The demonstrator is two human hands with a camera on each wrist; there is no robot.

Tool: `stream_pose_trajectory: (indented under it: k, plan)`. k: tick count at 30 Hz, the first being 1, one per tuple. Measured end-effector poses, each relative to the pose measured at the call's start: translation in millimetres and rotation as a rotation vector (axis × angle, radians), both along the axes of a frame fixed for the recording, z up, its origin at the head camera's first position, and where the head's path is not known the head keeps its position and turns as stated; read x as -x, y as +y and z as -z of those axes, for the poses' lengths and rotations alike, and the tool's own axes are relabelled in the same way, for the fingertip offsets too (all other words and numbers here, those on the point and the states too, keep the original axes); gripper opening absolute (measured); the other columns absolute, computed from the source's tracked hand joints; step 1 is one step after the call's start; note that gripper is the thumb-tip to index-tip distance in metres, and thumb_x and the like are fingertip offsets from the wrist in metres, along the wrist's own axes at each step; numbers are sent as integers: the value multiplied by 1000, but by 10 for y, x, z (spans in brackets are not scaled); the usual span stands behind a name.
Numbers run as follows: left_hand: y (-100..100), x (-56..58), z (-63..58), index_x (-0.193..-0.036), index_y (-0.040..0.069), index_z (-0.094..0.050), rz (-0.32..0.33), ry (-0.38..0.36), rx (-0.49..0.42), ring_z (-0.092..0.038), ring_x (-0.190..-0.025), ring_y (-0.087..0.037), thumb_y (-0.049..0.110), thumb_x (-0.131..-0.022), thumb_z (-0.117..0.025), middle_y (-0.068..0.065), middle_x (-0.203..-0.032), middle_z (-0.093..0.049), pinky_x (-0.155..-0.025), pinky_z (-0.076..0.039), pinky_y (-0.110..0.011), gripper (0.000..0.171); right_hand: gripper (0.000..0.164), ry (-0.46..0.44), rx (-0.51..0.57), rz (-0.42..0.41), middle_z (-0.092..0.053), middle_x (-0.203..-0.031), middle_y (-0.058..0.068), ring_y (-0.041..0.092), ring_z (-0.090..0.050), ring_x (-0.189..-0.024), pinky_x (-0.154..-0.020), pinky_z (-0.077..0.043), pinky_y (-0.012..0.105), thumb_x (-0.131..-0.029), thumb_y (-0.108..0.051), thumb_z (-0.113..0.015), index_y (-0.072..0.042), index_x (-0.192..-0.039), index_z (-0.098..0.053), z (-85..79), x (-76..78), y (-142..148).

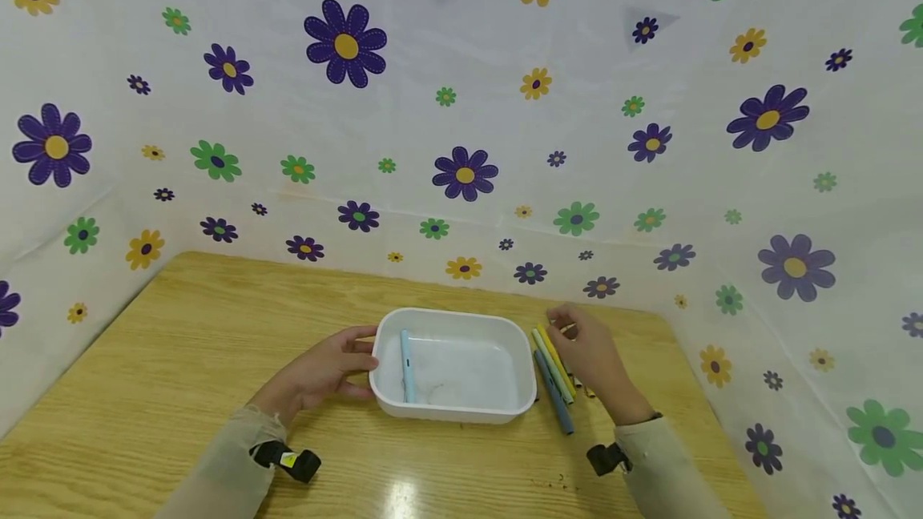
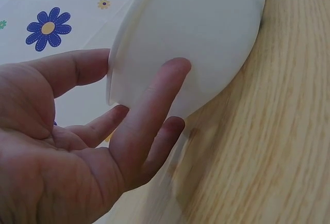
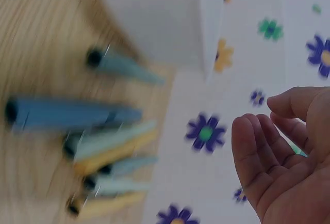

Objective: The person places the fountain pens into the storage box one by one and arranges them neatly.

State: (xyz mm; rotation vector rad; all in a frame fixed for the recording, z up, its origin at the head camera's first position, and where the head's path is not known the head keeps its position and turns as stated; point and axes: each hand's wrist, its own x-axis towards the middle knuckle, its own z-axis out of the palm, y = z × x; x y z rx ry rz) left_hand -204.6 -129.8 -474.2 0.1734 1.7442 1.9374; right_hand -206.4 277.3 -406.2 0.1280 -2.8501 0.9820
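A white tray (image 1: 461, 413) stands on the table, and a light blue pen (image 1: 408, 367) lies inside near its left end. My left hand (image 1: 324, 371) touches that end, fingers spread against its outer wall and rim (image 2: 110, 79). On the tray's right lie a dark blue pen (image 1: 554, 392), a pale green pen (image 1: 551, 367) and a yellow pen (image 1: 558, 362). Above their far ends is my right hand (image 1: 594, 355), its fingers loosely bent and nothing seen between them. In the blurred right wrist view, several pens lie side by side, including a teal one (image 3: 124, 65) near the tray.
The wooden table (image 1: 288, 303) is bounded at the back and sides by a white cloth (image 1: 404, 126) printed with flowers. Small dark crumbs (image 1: 558, 481) lie near the front right. Each wrist wears a black strap with a small camera.
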Motion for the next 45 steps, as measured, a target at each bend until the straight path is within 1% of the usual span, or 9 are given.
stream_pose_trajectory:
  k: [3,6,10,14,20,26,35,42,45]
  plan:
    - [-4,6,5,-161,3,-28,1,3,-3,-68,-110,-33,5,-102,-62,-33,-153,-40,-87,-64,-50,68,30,-43,-13,44,-67,-116,16,28,-68,-95,-67,-59,34,-105,-19,-58,-4,-131,-61,86,39,330]
    - [-7,7,12,-161,2,-27,5,7,-8,-68,-110,-32,6,-102,-62,-34,-153,-40,-87,-63,-50,68,34,-99,-16,74,-64,-118,23,31,-68,-95,-69,-61,37,-106,-17,-56,1,-134,-58,155,36,580]
    - [-12,6,15,-161,2,-26,4,4,-13,-69,-109,-33,7,-102,-63,-34,-152,-40,-87,-63,-51,71,37,-213,-3,94,-62,-119,30,32,-68,-87,-69,-62,42,-105,-15,-59,8,-134,-55,240,8,781]
    - [-14,5,7,-162,3,-25,11,1,-14,-68,-110,-34,7,-102,-63,-35,-153,-39,-88,-63,-51,71,39,-322,28,85,-64,-116,29,28,-67,-80,-67,-61,42,-105,-16,-59,10,-133,-53,319,-15,887]
    - [-16,3,3,-162,2,-23,15,8,-17,-68,-111,-35,5,-102,-60,-36,-153,-37,-88,-63,-51,70,40,-368,70,64,-66,-111,25,25,-65,-75,-63,-58,39,-103,-16,-60,12,-132,-53,419,-8,944]
    - [-18,-3,-13,-162,2,-24,11,7,-19,-68,-112,-36,5,-102,-60,-36,-153,-38,-88,-63,-52,70,38,-379,45,72,-67,-107,23,21,-65,-77,-66,-60,38,-100,-14,-62,12,-126,-55,476,30,941]
    - [-15,-3,-3,-162,1,-23,24,4,-32,-68,-113,-36,4,-102,-59,-36,-153,-37,-89,-62,-52,70,27,-376,-18,88,-69,-98,15,21,-64,-73,-64,-59,37,-99,-14,-65,8,-114,-64,443,12,867]
    - [-26,11,10,-162,1,-22,30,8,-39,-67,-114,-37,6,-102,-60,-35,-154,-37,-90,-62,-52,71,23,-426,39,112,-69,-94,14,21,-65,-76,-65,-61,38,-101,-12,-62,8,-110,-67,417,19,823]
    - [-27,15,17,-162,1,-22,32,6,-42,-67,-114,-37,6,-102,-61,-35,-154,-36,-90,-62,-52,71,21,-442,61,126,-67,-89,13,21,-64,-75,-63,-61,37,-102,-12,-62,7,-107,-67,429,21,822]
